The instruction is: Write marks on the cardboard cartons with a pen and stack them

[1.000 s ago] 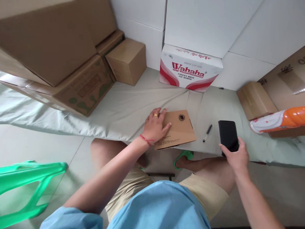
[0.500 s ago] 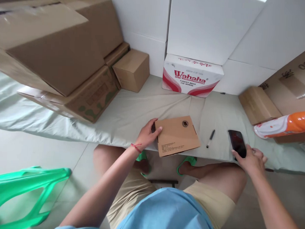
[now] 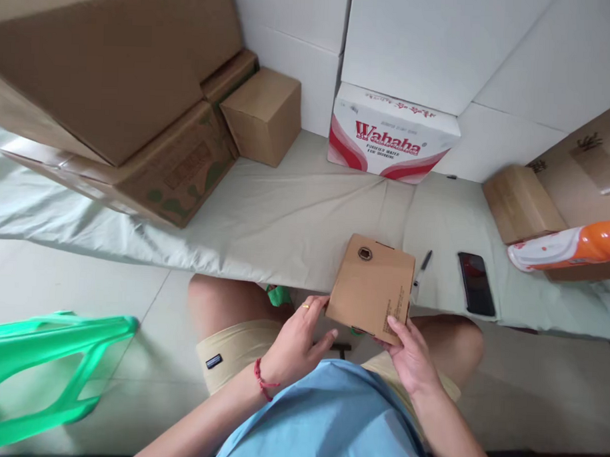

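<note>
A small flat brown cardboard box (image 3: 370, 281) is tilted over the table's front edge, with a round dark mark near its far left corner and printed lines along its right side. My right hand (image 3: 408, 352) grips its near right corner, thumb on top and fingers underneath. At the near left corner is my left hand (image 3: 304, 338), its fingertips at the box's edge and its thumb held apart. Just right of the box lies a pen (image 3: 424, 267), partly covered by it. Farther right a black phone (image 3: 476, 284) rests flat on the cloth.
A light green cloth covers the table (image 3: 286, 208). Large cartons (image 3: 115, 68) and a smaller box (image 3: 263, 117) are stacked on the left. A Wahaha water carton (image 3: 391, 138) stands at the wall. An orange-and-white package (image 3: 564, 247) lies right. A green stool (image 3: 54, 380) is at lower left.
My right hand has left the phone on the cloth and taken hold of the box. The box has turned and shifted right. My left hand has slid nearer my body to the box's near corner.
</note>
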